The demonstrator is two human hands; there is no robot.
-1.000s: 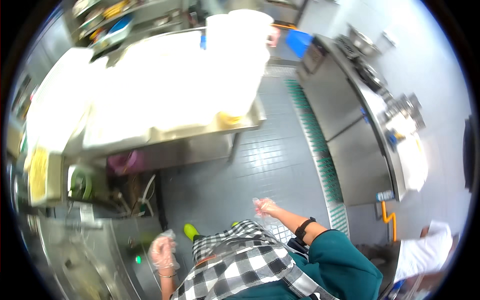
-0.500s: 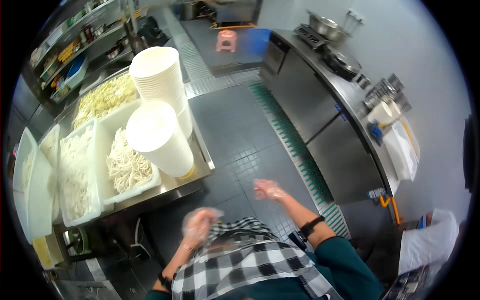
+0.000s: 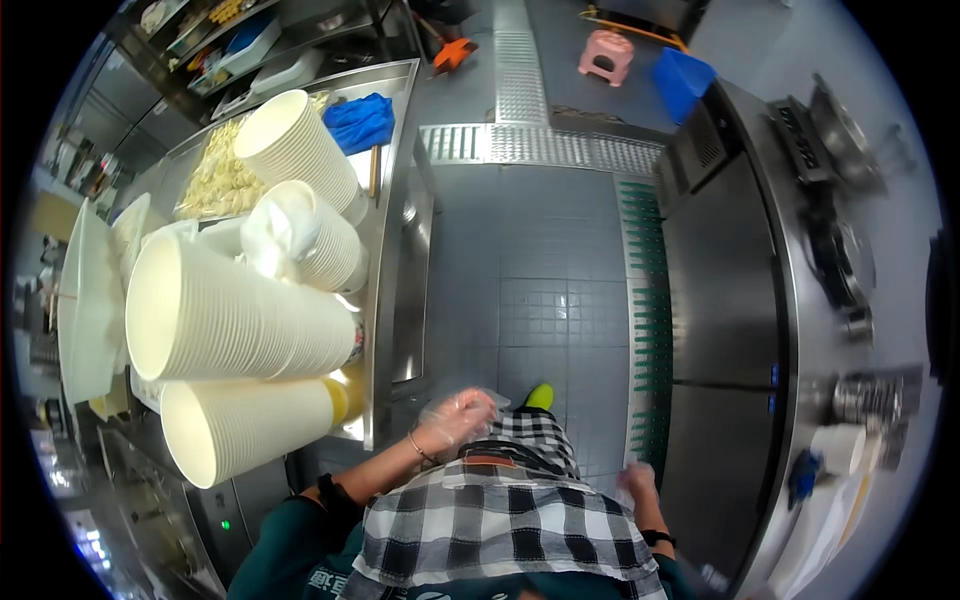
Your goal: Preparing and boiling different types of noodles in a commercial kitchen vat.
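Note:
My left hand (image 3: 462,415), in a clear loose plastic glove, hangs in front of my waist with its fingers curled and nothing seen in them. My right hand (image 3: 637,482), also gloved, is low at my right side; it is small and smeared, so its fingers are hard to read. Nearest to my left hand is the metal table (image 3: 400,270) at the left. Along its edge stand tall stacks of white paper cups: a front stack (image 3: 250,420), a large one (image 3: 240,310), one topped with a white plastic bag (image 3: 285,230), and a far one (image 3: 298,148).
Behind the cups lie pale food pieces in a tray (image 3: 225,170) and a blue cloth (image 3: 360,122). A steel counter fridge (image 3: 720,290) runs along the right, with pans (image 3: 840,250) on top. Between them is a tiled floor (image 3: 535,230) with a green-slotted drain (image 3: 648,300). Farther off stands a pink stool (image 3: 605,58).
My view has turned left and moved along the table, bringing more cup stacks and the blue cloth into sight. My right hand has dropped lower and to the right; the left stays before my waist.

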